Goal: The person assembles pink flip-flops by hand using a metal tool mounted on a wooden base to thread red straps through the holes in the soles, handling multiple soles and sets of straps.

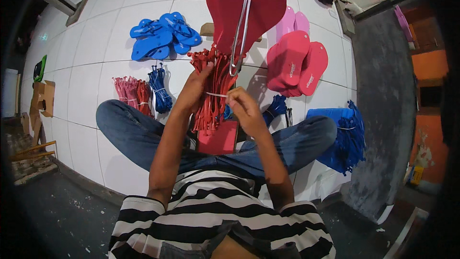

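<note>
My left hand (195, 88) is wrapped round a thick bundle of red flip-flop straps (218, 76), upright in front of my lap. A thin white tie (215, 95) circles the bundle's middle. Fingers closed in a pinch, my right hand (247, 109) grips the tie's end on the bundle's right side. Just beyond the straps rise large red sandal soles (258, 9), with a long two-pronged metal tool (239, 38) in front of them. Below the bundle, a flat red piece (218, 140) lies between my legs.
Blue flip-flops (165, 36) are piled at far left, red soles (294, 62) and pink soles (301, 20) at right. Pink strap bundles (126, 89) and blue strap bundles (160, 88) lie by my left knee. More blue straps (344, 139) spread beside my right knee on white tiles (84, 84).
</note>
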A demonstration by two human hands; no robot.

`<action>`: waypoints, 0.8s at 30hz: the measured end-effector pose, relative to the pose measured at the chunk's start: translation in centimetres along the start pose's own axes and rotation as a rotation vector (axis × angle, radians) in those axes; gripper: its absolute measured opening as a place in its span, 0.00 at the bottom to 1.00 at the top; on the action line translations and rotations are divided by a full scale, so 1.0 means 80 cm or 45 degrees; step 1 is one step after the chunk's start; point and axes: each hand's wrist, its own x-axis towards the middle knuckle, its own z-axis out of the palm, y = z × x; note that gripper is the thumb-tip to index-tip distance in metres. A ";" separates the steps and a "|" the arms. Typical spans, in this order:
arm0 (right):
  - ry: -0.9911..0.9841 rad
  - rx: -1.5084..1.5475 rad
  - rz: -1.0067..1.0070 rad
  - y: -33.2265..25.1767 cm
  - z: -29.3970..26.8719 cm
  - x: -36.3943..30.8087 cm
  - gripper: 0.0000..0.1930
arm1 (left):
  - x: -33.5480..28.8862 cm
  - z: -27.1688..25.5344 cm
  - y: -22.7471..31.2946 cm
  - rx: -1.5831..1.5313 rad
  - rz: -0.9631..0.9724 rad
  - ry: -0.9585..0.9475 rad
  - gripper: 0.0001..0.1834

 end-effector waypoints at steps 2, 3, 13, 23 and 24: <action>0.075 0.242 0.184 0.000 -0.010 -0.001 0.05 | 0.002 -0.007 -0.003 -0.049 0.023 0.010 0.20; 0.091 0.312 0.214 0.001 -0.016 -0.001 0.05 | 0.004 -0.011 -0.006 -0.072 0.029 0.010 0.20; 0.229 0.781 0.447 0.040 0.009 0.011 0.06 | 0.018 -0.024 -0.057 -0.268 -0.217 -0.128 0.22; 0.076 0.501 0.335 0.047 0.038 0.023 0.05 | 0.019 -0.071 -0.065 -0.048 -0.110 0.018 0.17; 0.162 0.460 0.330 0.055 0.038 0.024 0.05 | 0.030 -0.082 -0.066 -0.006 -0.079 0.096 0.16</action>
